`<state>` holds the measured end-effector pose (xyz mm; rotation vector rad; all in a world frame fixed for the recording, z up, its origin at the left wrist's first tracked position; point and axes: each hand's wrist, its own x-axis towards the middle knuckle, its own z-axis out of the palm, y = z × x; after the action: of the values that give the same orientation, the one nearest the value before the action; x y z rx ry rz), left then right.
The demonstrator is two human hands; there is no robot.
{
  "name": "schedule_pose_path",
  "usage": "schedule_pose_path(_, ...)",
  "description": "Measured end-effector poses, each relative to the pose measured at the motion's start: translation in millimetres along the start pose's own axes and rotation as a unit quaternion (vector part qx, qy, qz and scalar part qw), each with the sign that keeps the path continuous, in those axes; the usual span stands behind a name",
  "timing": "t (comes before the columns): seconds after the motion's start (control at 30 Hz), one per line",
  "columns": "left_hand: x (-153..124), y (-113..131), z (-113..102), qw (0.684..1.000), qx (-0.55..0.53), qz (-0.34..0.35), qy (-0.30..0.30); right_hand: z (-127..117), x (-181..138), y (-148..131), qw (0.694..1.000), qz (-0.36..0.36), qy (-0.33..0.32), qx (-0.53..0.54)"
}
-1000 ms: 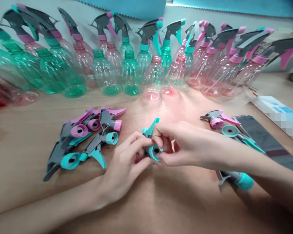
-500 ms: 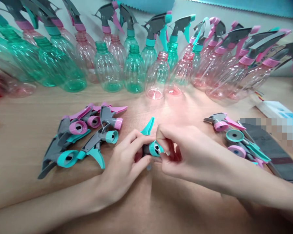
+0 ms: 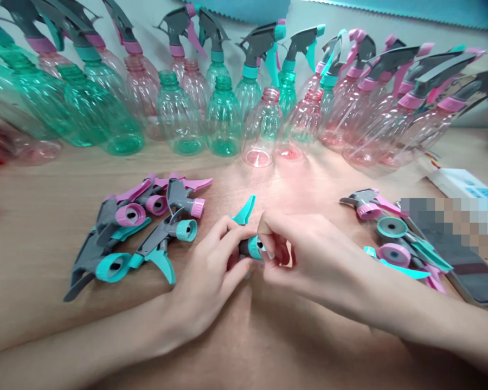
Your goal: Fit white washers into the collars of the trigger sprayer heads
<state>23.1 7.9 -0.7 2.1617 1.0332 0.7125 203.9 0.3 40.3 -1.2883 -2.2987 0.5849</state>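
Observation:
A trigger spray head [image 3: 250,247] with a grey body, teal collar and teal trigger lies on its side in my left hand [image 3: 217,257], whose fingers and thumb close around the grey part. Its collar opening faces right. My right hand [image 3: 295,244] is pinched right at that opening, thumb and forefinger together; whatever they hold there is too small and too hidden to name. To the left of my hands lies a group of loose spray heads [image 3: 156,235] with pink and teal collars. Further spray heads [image 3: 392,227] lie beyond my right wrist, partly behind the forearm.
Along the wall stand green bottles [image 3: 223,130] and pink bottles [image 3: 262,130], some open-necked, others with spray heads fitted. At the right are a dark phone-like slab [image 3: 459,254] and a white box [image 3: 459,181]. The wooden table [image 3: 211,352] extends beneath my arms.
My right hand has shifted slightly left, closer against the collar opening. More of a teal trigger shows above my right forearm. My left hand keeps its grip almost unmoved.

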Motion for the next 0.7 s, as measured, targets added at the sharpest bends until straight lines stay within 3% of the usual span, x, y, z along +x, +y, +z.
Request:
schedule_pose_path(0.23,-0.5,0.2,-0.4,1.000,0.001,0.006,-0.002,3.5,3.9,5.8,1.000,0.019,-0.021,0.012)
schedule_pose_path(0.5,-0.9,-1.1,-0.9,1.000,-0.012,-0.009,-0.013,7.6,0.5,-8.1,0.995,0.017,0.027,-0.089)
schedule_pose_path(0.7,-2.3,2.7,-1.0,1.000,-0.007,-0.001,-0.016,1.6,1.7,-5.3,0.971,0.001,0.074,-0.227)
